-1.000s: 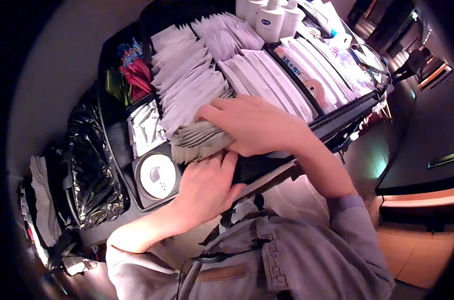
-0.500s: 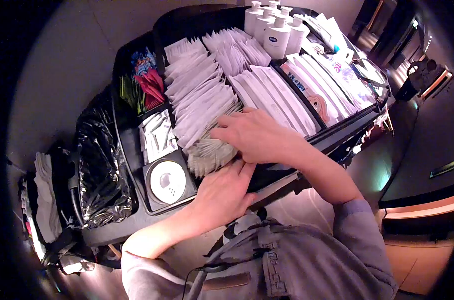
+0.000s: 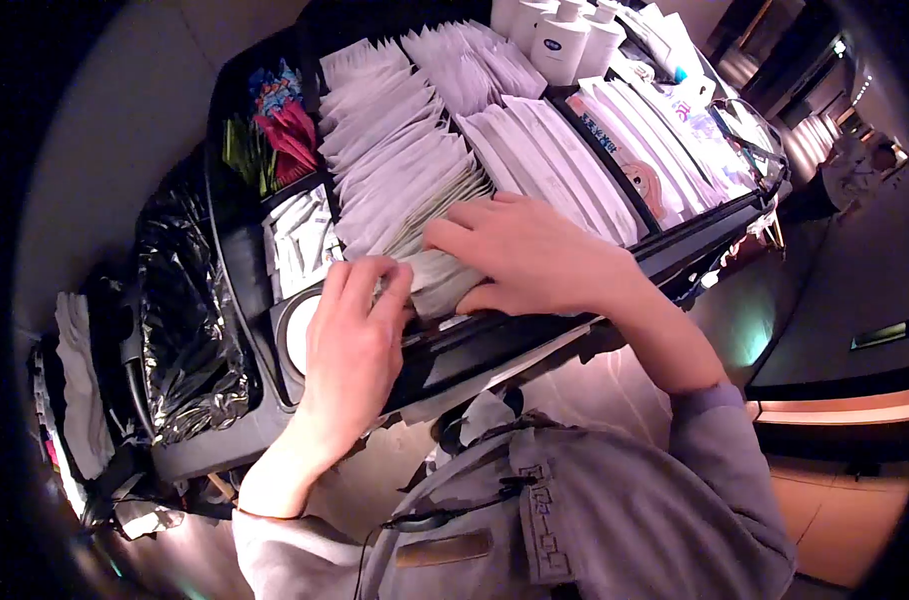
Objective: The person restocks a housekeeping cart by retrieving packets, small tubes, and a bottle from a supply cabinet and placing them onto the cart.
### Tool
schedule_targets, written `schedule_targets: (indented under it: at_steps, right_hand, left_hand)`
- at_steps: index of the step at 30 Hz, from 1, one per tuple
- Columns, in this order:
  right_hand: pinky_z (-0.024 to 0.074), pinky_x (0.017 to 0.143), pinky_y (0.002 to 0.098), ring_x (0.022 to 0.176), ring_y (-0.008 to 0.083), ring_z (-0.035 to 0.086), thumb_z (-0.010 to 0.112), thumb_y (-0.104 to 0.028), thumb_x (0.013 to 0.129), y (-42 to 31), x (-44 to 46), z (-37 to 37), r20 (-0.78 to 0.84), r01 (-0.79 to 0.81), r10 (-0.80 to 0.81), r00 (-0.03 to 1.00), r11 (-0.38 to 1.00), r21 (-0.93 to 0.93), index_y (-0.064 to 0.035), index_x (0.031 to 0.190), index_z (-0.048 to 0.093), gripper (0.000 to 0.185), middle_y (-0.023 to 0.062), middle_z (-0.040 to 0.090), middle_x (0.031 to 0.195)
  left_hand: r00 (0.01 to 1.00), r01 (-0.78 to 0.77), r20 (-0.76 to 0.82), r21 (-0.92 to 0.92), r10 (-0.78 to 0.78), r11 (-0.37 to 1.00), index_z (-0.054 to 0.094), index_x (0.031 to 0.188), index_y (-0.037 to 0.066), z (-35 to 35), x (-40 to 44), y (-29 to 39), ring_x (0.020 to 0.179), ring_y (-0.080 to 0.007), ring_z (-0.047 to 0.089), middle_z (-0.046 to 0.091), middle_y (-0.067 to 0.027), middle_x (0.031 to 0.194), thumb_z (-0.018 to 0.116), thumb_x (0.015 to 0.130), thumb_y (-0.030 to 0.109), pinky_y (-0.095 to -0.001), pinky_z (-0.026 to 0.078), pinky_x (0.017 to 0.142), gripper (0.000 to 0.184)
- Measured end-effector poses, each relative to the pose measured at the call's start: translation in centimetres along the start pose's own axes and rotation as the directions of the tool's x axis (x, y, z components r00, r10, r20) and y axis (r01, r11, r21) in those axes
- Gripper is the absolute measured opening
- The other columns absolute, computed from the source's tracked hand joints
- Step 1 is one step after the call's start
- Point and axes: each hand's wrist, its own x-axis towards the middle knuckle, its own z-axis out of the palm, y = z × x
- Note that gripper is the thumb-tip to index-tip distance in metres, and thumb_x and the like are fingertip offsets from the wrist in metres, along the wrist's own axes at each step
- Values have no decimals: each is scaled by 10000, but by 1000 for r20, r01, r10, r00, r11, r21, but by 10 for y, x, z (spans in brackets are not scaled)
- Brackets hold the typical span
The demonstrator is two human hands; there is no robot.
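A row of thin, flat packets fills the middle compartment of a black cart. White packets (image 3: 395, 160) stand on edge toward the back. Greenish-beige packets (image 3: 450, 285) form a stack at the near end. My right hand (image 3: 540, 258) is closed over the right side of this beige stack, fingers on top and thumb at the near edge. At its left end is my left hand (image 3: 355, 335), fingers bent and closed against the packets' edge. What lies between the left fingertips is partly hidden. The left hand also covers much of a round white lid (image 3: 299, 335).
White pump bottles (image 3: 562, 45) stand at the back. Larger white envelopes (image 3: 550, 165) fill the compartments to the right. Small white sachets (image 3: 303, 240) and colourful packets (image 3: 290, 140) lie left. A black bag-lined bin (image 3: 190, 340) hangs beside the cart. Another person (image 3: 855, 170) is at far right.
My left hand has moved up and left from the cart's front edge to the beige stack's left end. My right hand stays on the stack. The view has shifted slightly.
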Motion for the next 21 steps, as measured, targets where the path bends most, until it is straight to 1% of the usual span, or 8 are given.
schedule_targets:
  at_steps: [8, 10, 12, 13, 15, 16, 18, 21]
  right_hand:
    - [430, 747, 362, 879, 265, 537, 685, -185, 623, 10, 0, 18, -161, 107, -110, 981, 994, -28, -52, 857, 547, 302, 133, 531, 889]
    - [426, 760, 378, 875, 282, 530, 655, -143, 639, 22, -11, -4, -134, 127, -114, 984, 988, 91, -49, 811, 562, 217, 137, 527, 901]
    - [439, 732, 382, 824, 299, 540, 624, -131, 652, 34, -29, -24, -356, 105, 45, 933, 915, 391, -32, 781, 568, 172, 131, 541, 851]
    - [439, 732, 382, 824, 299, 540, 624, -131, 652, 35, -36, -32, -346, 113, 33, 938, 913, 391, -32, 781, 568, 172, 131, 541, 851]
    - [459, 689, 343, 789, 278, 563, 626, -74, 669, 25, -53, -40, 5, -143, 147, 989, 950, 276, -11, 789, 591, 139, 95, 572, 807]
    - [466, 636, 342, 719, 272, 572, 582, -62, 698, 21, -51, -33, 48, 9, -17, 999, 986, 165, -10, 780, 586, 97, 86, 576, 761]
    - [462, 622, 364, 721, 286, 583, 544, -46, 704, 9, -46, -23, 208, -130, 125, 970, 991, 14, -18, 748, 577, 63, 105, 578, 787]
    - [459, 618, 387, 732, 288, 594, 527, -47, 689, 2, -37, -22, 166, -202, 203, 965, 979, -21, -22, 722, 575, 64, 103, 583, 792]
  left_hand:
    - [999, -20, -31, -51, 19, 999, 548, 1055, 65, 5, 24, 15, 1103, -351, 395, 435, -137, 1146, 646, 605, 34, -455, 296, 924, 461]
    - [1000, 6, -27, -79, -9, 997, 547, 1065, 77, 13, 22, 10, 1110, -348, 393, 437, -139, 1148, 638, 609, 26, -463, 289, 934, 468]
    - [998, 53, -21, -101, -55, 994, 546, 1074, 90, 14, 19, 6, 1118, -346, 391, 438, -140, 1150, 630, 612, 19, -472, 282, 943, 475]
    - [999, 38, -27, -74, -40, 997, 556, 1072, 113, 15, 20, 6, 1125, -340, 390, 435, -142, 1164, 621, 617, 17, -478, 275, 952, 469]
    - [999, 22, -30, -48, -24, 999, 566, 1069, 135, 14, 23, 10, 1132, -334, 390, 431, -144, 1178, 612, 623, 16, -483, 268, 961, 465]
    - [998, -55, -3, -32, 55, 998, 591, 1030, 151, 12, 28, 12, 1137, -331, 390, 438, -141, 1183, 614, 622, 25, -488, 266, 964, 428]
    - [991, -132, 28, -17, 133, 991, 616, 991, 166, 12, 32, 13, 1142, -328, 391, 445, -138, 1187, 616, 621, 35, -492, 263, 967, 393]
    - [999, -38, 25, -23, 38, 999, 661, 808, 141, 17, 32, 9, 1149, -321, 387, 492, -107, 1138, 653, 596, 83, -498, 254, 970, 220]
